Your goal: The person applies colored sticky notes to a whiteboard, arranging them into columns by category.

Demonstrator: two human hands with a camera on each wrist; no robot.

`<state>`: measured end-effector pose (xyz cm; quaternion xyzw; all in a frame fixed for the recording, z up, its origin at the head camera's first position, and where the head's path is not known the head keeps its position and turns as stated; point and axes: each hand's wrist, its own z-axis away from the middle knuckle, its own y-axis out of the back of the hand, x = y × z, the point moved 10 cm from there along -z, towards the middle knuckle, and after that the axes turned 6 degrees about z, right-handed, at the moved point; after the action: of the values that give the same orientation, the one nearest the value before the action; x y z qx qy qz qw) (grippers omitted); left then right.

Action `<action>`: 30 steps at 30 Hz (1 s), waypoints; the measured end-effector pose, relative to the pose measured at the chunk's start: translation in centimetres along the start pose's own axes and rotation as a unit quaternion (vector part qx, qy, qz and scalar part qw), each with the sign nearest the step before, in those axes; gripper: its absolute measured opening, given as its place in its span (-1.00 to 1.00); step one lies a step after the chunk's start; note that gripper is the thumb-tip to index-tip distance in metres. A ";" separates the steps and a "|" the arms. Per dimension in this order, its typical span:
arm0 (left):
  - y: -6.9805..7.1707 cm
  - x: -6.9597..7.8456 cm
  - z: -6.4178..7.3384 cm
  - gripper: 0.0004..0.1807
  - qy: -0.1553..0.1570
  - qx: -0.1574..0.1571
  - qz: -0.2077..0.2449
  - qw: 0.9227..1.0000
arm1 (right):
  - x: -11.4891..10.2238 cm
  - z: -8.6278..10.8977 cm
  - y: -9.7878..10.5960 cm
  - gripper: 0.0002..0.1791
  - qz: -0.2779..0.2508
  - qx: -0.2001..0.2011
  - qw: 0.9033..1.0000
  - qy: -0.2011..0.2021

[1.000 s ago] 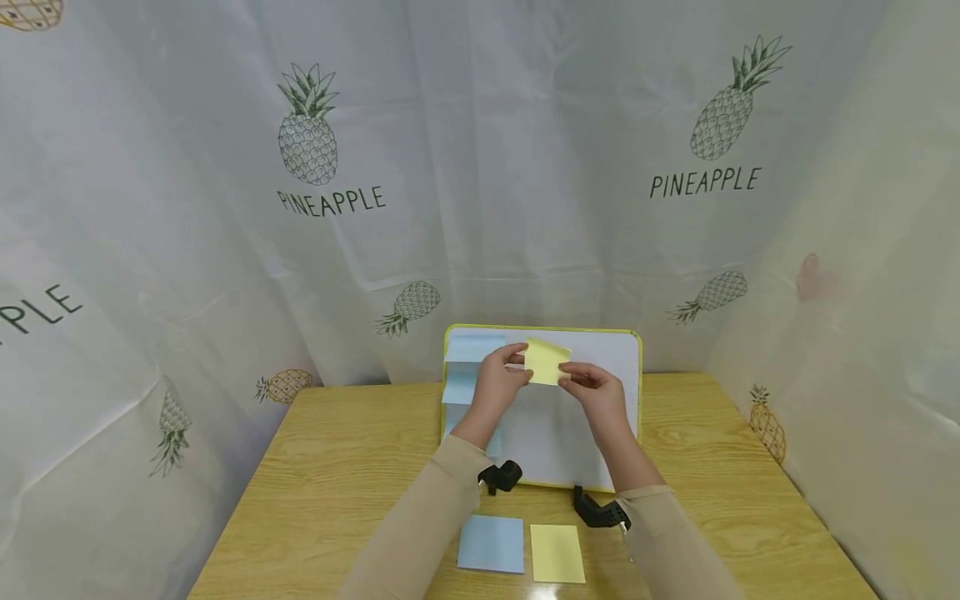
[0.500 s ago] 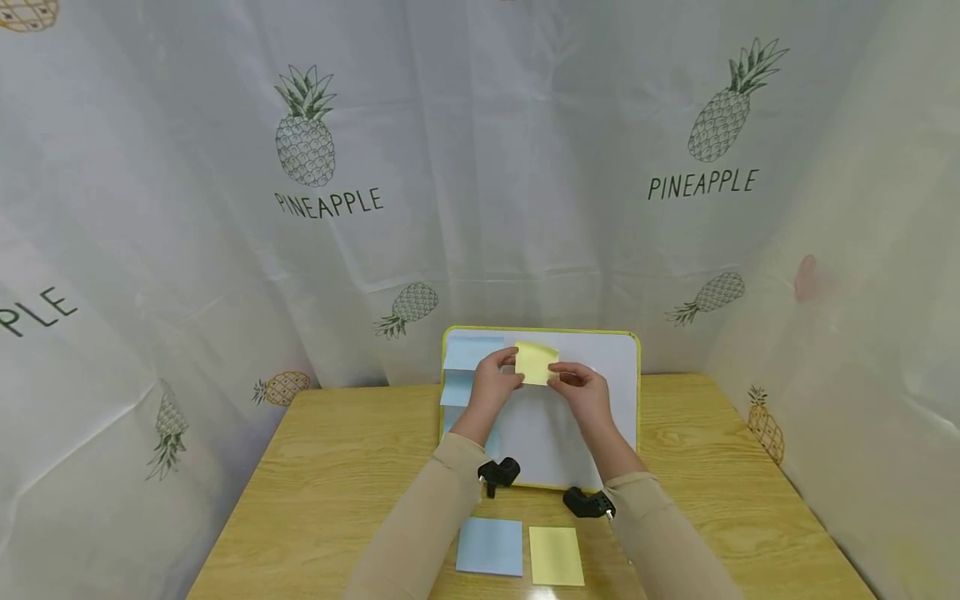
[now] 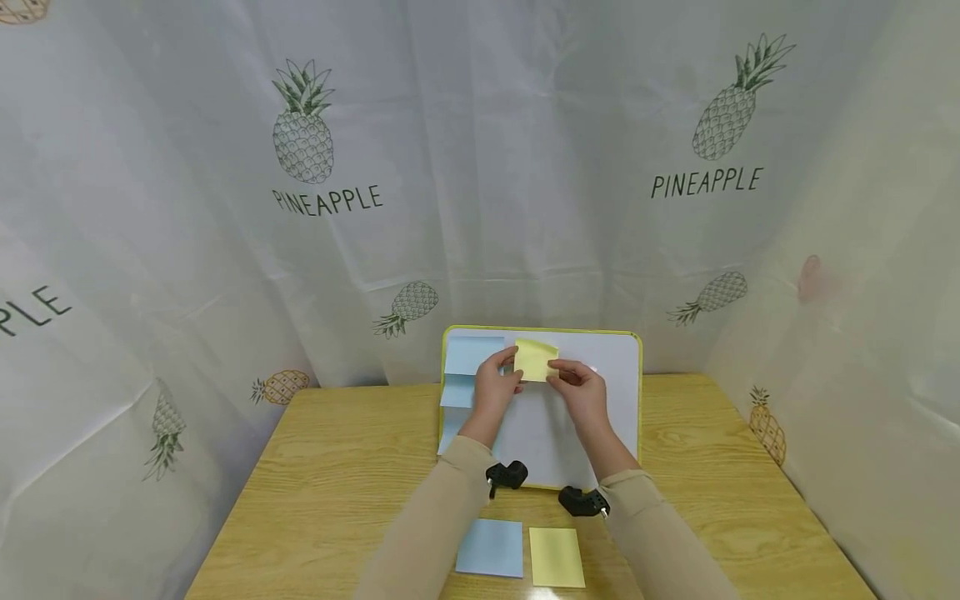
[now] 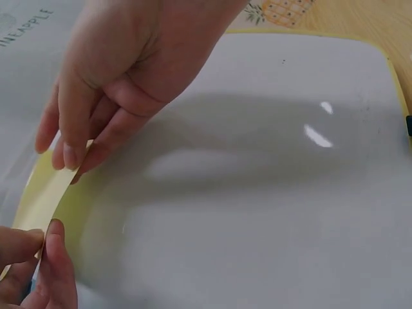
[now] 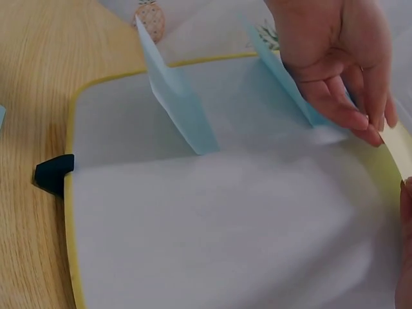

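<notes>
A yellow sticky note (image 3: pixel 535 358) is pinched at its left edge by my left hand (image 3: pixel 495 392) and at its right edge by my right hand (image 3: pixel 583 393). It overlaps the upper part of a yellow-rimmed whiteboard (image 3: pixel 547 442), and its top edge curls. In the left wrist view the note (image 4: pixel 44 193) bends over the board between both hands' fingertips. Several blue sticky notes (image 3: pixel 474 354) run down the board's left side, partly behind my left hand. In the right wrist view two blue notes (image 5: pixel 187 109) stick out from the surface.
On the wooden table (image 3: pixel 337 467), a blue sticky-note pad (image 3: pixel 490 548) lies beside a yellow pad (image 3: pixel 557 557), in front of the board. A dark clip-like piece (image 5: pixel 55 174) sits at the board's edge. A pineapple-print curtain (image 3: pixel 517 167) hangs behind.
Both hands have shifted slightly left with the yellow note, mostly in the first half second. The note stays pinched between them, close to the board's upper part.
</notes>
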<state>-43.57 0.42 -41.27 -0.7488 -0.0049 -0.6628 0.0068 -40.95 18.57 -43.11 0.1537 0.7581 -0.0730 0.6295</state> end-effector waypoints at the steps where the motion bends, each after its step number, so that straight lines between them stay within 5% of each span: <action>1: 0.0 -0.1 0.0 -0.50 0.000 0.003 0.004 1.000 | 0.0 0.0 -0.1 -0.74 -0.001 0.000 1.000 0.002; 13: 0.0 -0.8 -0.6 -0.49 0.005 0.018 0.009 1.000 | 0.7 -0.3 -0.4 -0.71 0.007 -0.007 1.000 -0.022; 20: 0.1 -0.8 -0.6 -0.49 0.011 0.022 -0.001 1.000 | -0.4 -0.4 -0.7 -0.72 0.060 -0.045 0.997 0.024; 25: 0.1 -0.8 -0.7 -0.49 0.013 0.020 -0.010 1.000 | -2.7 -0.4 -1.6 -0.74 0.176 -0.084 0.974 0.115; 30: 0.0 -0.8 -0.7 -0.48 0.014 0.020 -0.015 1.000 | -3.7 -0.9 -1.8 -0.74 0.242 -0.101 0.954 0.145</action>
<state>-44.36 0.36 -41.98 -0.7392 -0.0293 -0.6727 0.0113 -41.79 16.67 -39.45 0.2767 0.7846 0.1815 0.5242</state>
